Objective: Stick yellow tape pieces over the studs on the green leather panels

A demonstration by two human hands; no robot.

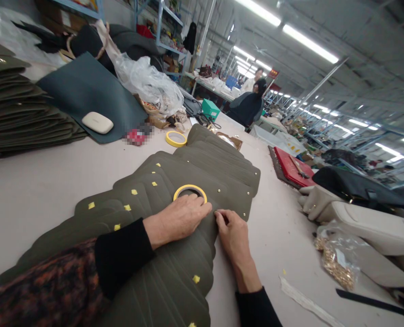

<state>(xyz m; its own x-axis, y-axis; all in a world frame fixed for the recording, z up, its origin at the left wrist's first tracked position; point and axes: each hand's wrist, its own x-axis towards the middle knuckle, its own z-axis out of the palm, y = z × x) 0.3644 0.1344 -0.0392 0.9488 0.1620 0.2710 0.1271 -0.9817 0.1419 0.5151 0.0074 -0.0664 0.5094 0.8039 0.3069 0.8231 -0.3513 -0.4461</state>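
Note:
Dark olive panels (167, 218) lie overlapped in a long fan across the table, several with small yellow tape pieces (134, 192) stuck on. The far panels carry small metal rivets (219, 190). My left hand (179, 217) is closed on a roll of yellow tape (190, 187), which rests over the panels. To its right, my right hand (234, 234) pinches thumb and forefinger together just above the panels' right edge. Whatever sits between those fingertips is too small to make out. A small gap separates the two hands.
A second yellow tape roll (176, 139) lies beyond the panels. At left stand a stack of olive panels (27, 104) and a cream case (97, 122) on a dark sheet. At right are a bag of gold-coloured hardware (338, 263), beige pieces and a red board (292, 165). People work farther back.

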